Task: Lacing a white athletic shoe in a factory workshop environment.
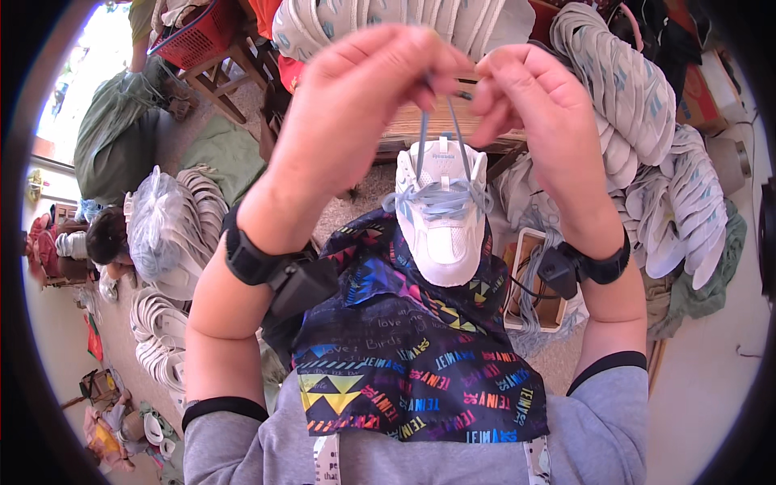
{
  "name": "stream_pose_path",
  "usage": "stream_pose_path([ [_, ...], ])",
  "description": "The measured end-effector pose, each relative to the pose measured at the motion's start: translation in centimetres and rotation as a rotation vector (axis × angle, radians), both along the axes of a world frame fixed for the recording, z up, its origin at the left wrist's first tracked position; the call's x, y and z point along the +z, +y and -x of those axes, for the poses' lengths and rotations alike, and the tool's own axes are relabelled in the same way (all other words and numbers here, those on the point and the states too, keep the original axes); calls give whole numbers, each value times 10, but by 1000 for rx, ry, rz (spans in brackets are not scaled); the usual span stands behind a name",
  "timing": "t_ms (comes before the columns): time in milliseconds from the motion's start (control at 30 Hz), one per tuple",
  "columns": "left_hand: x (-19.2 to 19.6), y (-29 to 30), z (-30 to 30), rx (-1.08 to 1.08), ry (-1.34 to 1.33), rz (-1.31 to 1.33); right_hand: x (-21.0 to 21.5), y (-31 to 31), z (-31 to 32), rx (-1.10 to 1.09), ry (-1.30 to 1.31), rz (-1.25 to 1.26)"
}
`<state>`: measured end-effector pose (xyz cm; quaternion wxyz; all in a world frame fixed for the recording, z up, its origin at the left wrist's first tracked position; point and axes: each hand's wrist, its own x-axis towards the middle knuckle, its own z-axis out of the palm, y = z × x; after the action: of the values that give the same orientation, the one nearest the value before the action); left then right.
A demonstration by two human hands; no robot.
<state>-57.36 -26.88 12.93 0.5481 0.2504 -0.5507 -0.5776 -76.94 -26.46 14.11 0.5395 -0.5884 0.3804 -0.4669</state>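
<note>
A white shoe upper [440, 234] rests toe toward me on my dark, colourfully printed apron [420, 364]. Blue-grey shoelace [440, 200] crosses its eyelets, and two strands rise from it past the tongue. My left hand [368, 97], blurred by motion, grips these strands above the shoe with closed fingers. Close beside it, my right hand [537, 101] has thumb and forefinger pinched together. What lies in that pinch is too small to tell. Black bands with dark boxes circle both wrists.
Nested white shoe uppers [404, 20] are stacked ahead, with more stacks [618, 89] at right and on the left floor [158, 339]. A small box [529, 242] with loose laces stands right of my lap. A red basket [194, 36] sits on a wooden stool. Another person [121, 129] is at left.
</note>
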Motion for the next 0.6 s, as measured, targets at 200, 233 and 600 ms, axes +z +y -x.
stream_pose_path([
  [200,-31,3,9,185,-44,-6,-34,14,-16,205,-7,5],
  [233,-43,2,4,185,-44,-2,-37,11,-11,170,-18,-73],
  [600,-135,38,1,282,-801,269,-86,-23,60,-203,-210,-458],
])
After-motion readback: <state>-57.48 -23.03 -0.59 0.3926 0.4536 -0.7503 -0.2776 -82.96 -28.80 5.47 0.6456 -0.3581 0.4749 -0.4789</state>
